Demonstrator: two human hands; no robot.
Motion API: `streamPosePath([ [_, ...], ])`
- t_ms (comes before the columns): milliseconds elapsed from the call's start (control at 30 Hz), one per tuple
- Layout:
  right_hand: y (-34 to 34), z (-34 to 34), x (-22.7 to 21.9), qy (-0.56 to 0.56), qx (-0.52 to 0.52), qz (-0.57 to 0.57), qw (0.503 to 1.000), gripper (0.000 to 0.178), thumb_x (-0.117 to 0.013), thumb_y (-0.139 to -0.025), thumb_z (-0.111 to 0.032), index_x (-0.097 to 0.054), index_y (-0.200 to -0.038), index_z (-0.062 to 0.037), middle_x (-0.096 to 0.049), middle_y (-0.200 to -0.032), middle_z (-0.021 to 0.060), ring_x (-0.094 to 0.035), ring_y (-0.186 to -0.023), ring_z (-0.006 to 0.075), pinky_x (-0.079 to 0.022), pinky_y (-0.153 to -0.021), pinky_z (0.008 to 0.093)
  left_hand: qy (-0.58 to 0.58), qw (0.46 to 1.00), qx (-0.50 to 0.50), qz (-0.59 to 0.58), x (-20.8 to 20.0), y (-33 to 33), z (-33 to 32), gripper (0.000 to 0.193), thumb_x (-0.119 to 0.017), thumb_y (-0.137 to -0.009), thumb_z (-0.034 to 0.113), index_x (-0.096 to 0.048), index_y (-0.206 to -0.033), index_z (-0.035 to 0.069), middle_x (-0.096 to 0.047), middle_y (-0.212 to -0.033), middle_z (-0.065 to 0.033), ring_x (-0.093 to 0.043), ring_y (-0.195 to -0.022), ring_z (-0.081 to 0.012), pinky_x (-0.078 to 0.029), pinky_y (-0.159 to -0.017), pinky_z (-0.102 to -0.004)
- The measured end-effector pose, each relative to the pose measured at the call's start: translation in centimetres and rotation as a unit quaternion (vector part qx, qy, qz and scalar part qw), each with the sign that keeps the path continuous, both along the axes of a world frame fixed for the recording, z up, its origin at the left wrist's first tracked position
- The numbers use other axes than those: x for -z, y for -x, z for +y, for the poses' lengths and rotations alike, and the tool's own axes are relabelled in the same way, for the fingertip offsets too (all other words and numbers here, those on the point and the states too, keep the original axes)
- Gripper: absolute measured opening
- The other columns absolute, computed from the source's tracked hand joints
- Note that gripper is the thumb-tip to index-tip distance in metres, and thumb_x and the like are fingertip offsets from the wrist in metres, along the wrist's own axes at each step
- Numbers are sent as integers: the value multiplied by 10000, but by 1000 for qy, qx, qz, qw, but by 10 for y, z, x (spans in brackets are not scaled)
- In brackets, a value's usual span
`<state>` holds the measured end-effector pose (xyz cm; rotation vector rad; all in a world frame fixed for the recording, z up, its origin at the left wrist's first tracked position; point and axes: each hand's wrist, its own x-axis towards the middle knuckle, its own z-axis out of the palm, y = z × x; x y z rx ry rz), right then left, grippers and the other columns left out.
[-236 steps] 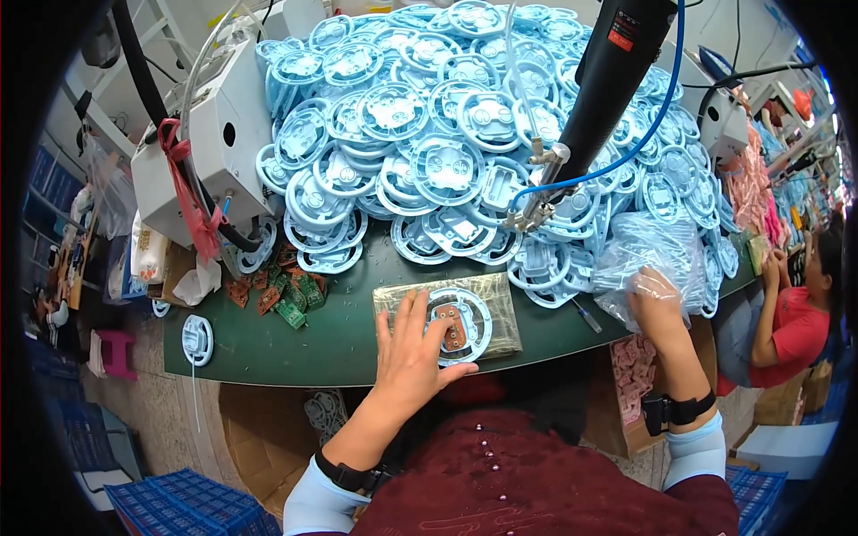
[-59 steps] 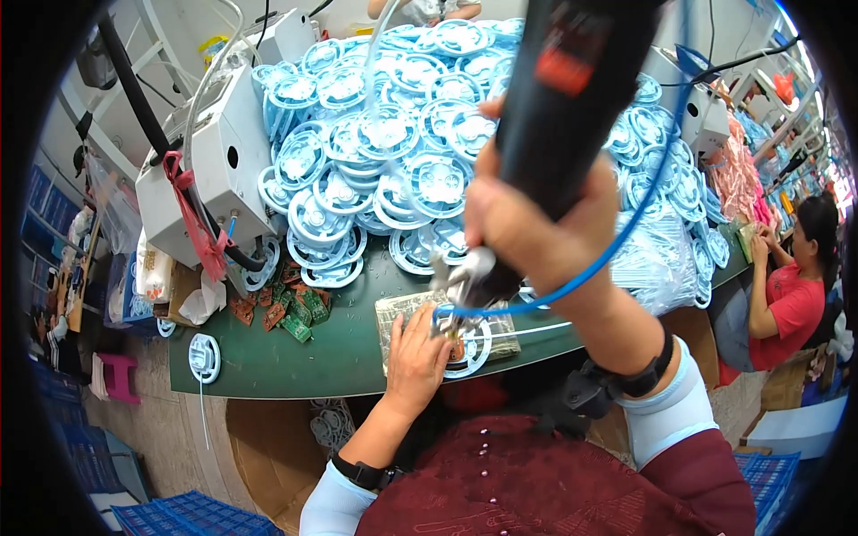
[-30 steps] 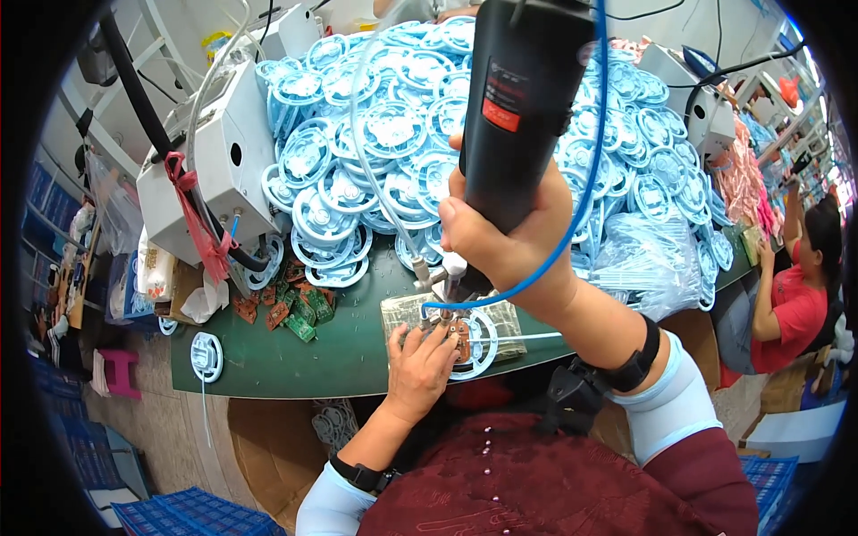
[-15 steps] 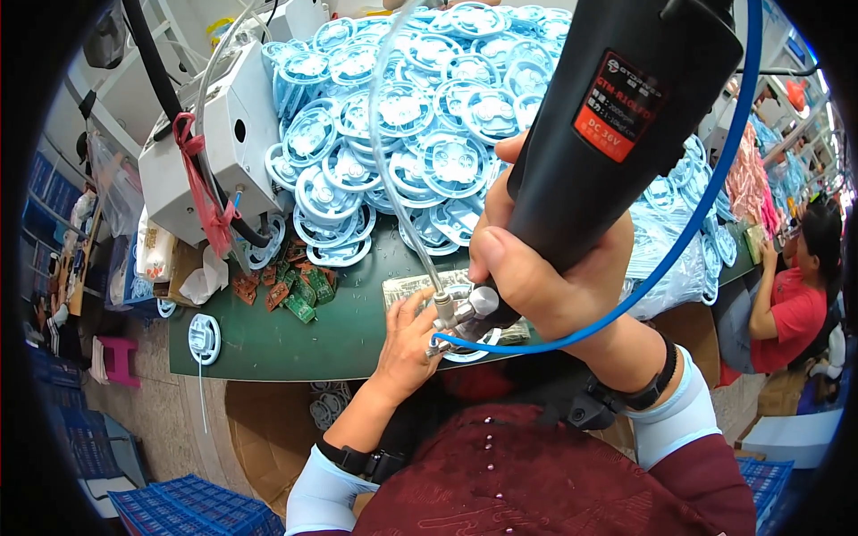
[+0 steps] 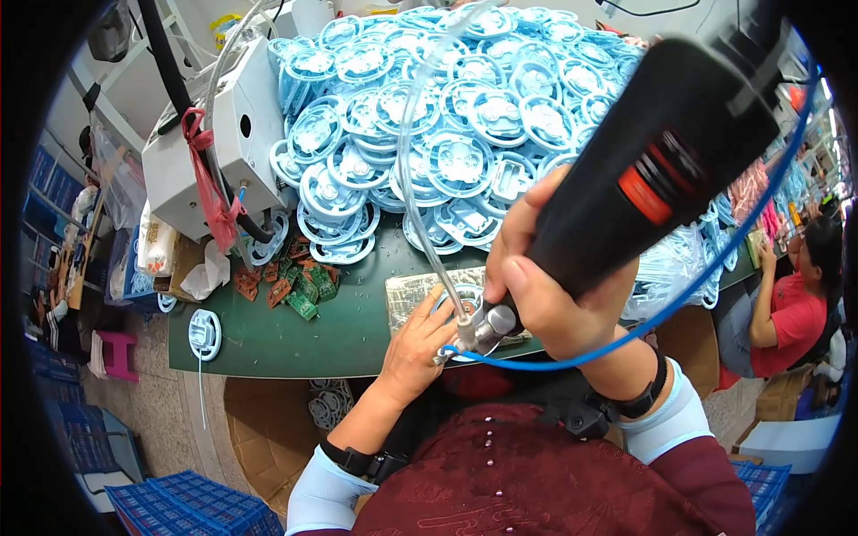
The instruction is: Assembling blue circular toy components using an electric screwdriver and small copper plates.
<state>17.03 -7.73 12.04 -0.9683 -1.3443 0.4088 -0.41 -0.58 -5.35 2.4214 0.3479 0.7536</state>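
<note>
My right hand [image 5: 572,304] is wrapped round a black power screwdriver [image 5: 599,188] with a red-and-black label, tilted so its metal nose [image 5: 487,329] points down and left. A clear feed tube [image 5: 413,196] and a blue air hose [image 5: 572,362] join at that nose. Beneath it, a light-blue round plastic part [image 5: 471,293] lies on a worn flat block [image 5: 404,295] at the table's near edge. My left hand [image 5: 413,355] holds the part from its left side, fingers pressed on it beside the nose. The tool tip and most of the part are hidden.
Many similar light-blue parts are heaped [image 5: 429,116] across the green table [image 5: 268,344]. Small green and brown circuit boards [image 5: 299,286] lie at left, near a grey machine [image 5: 219,143]. One part [image 5: 205,335] sits at the left edge. Another person [image 5: 795,304] sits at right.
The screwdriver has shifted right and toward me, its upper end blurred by motion. My left hand has moved slightly right with the nose; more of the block and part shows.
</note>
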Motion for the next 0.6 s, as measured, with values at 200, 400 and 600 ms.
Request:
streamPosePath([
  [200, 2, 2, 1, -6, 7, -9, 1000, 529, -595, -796, 59, -399, -1286, 26, -577, -776, 88, -618, -643, 134, -509, -593, 270, -11, 1000, -2, 11, 10, 2, -1, 487, -673, -735, -26, -651, -1204, 103, -595, -1328, -115, -478, -1324, -369, -466, -1021, -436],
  [400, 1, 1, -46, -23, 38, 53, 998, 513, -603, -843, 20, -409, -1316, 58, -576, -775, 83, -613, -613, 156, -512, -599, 275, -18, 999, -37, 28, 8, 0, -4, 448, -689, -725, -26, -664, -1157, 87, -586, -1322, -143, -465, -1332, -370, -435, -1043, -487],
  [600, 0, 7, -14, 13, 80, 57, 995, 489, -610, -841, 46, -430, -1296, 53, -569, -785, 72, -614, -643, 139, -516, -607, 277, -51, 996, -68, 22, 8, -10, -6, 394, -703, -766, 31, -660, -1152, 97, -574, -1331, -129, -468, -1327, -361, -421, -1054, -506],
])
